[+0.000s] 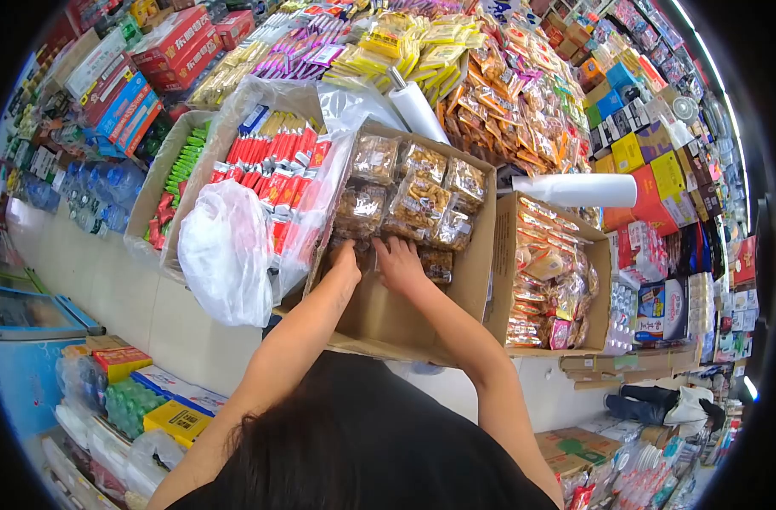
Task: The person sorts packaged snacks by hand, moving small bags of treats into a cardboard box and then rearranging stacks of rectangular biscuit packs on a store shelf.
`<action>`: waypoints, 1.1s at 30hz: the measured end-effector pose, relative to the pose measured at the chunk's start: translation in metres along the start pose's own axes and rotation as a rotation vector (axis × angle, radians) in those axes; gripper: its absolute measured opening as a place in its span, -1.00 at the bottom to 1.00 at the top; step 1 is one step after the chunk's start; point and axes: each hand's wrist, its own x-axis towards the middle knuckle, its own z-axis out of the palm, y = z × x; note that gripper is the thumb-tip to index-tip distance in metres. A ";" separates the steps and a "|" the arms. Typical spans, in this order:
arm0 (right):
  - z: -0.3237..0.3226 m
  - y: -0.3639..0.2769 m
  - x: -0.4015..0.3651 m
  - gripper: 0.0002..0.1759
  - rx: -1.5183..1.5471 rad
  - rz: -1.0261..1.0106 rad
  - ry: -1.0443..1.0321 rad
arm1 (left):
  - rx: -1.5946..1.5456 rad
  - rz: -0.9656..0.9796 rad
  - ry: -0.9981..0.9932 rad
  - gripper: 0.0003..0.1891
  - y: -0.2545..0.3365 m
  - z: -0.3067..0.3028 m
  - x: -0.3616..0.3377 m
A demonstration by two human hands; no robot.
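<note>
Both arms reach into a cardboard box [379, 323] that holds clear-wrapped packs of brown snacks [420, 201], stacked toward its far side. My left hand [346, 261] is low at the left of the stack, against the nearest packs, its fingertips partly hidden. Beside it, my right hand [400, 265] lies with fingers apart and stretched onto the near edge of the packs. A dark snack pack [367, 257] shows between the two hands. Another snack pack [437, 265] lies just right of my right hand. The near part of the box shows bare cardboard.
To the left stands a box of red-wrapped snacks [277, 189] with a white plastic bag [226, 251] over its edge. On the right is a box of orange-packed snacks [545, 272]. Plastic bag rolls [575, 190] and heaped snacks lie beyond. Another person [673, 405] is at lower right.
</note>
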 end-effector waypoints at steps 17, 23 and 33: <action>-0.199 0.041 0.012 -0.10 0.385 -0.060 0.092 | 0.066 0.262 0.037 -0.79 -0.058 0.005 0.105; -0.192 0.083 0.074 -0.11 0.033 0.035 0.235 | 0.141 0.055 -0.089 -0.58 -0.030 -0.004 0.025; -0.149 0.110 0.121 -0.16 0.043 -0.030 0.038 | 0.290 0.072 -0.190 -0.73 -0.024 -0.032 -0.040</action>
